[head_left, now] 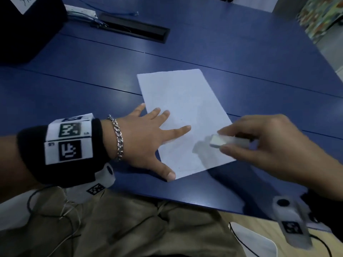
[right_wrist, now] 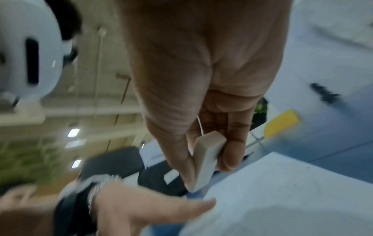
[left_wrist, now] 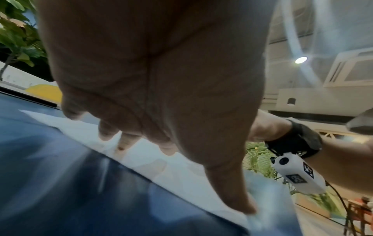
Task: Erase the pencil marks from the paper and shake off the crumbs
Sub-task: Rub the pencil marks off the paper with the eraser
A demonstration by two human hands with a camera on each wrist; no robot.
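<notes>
A white sheet of paper (head_left: pixel 183 115) lies at an angle on the blue table (head_left: pixel 92 75). My left hand (head_left: pixel 148 134) lies flat with spread fingers on the paper's near left edge, pressing it down; the thumb reaches the near corner. My right hand (head_left: pixel 269 143) pinches a white block eraser (head_left: pixel 228 140) between thumb and fingers, its free end just above the paper's near right part, casting a shadow there. In the right wrist view the eraser (right_wrist: pixel 206 161) points down at the paper (right_wrist: pixel 282 191). Any pencil marks look faint. The left wrist view shows the flat left hand (left_wrist: pixel 151 95) on the paper (left_wrist: pixel 141 156).
A black cable tray slot (head_left: pixel 133 28) is set into the table at the back left, beside a dark bag (head_left: pixel 27 28) and a white power strip (head_left: pixel 81 11). The table's near edge (head_left: pixel 185 202) runs above my lap. Seams cross the tabletop.
</notes>
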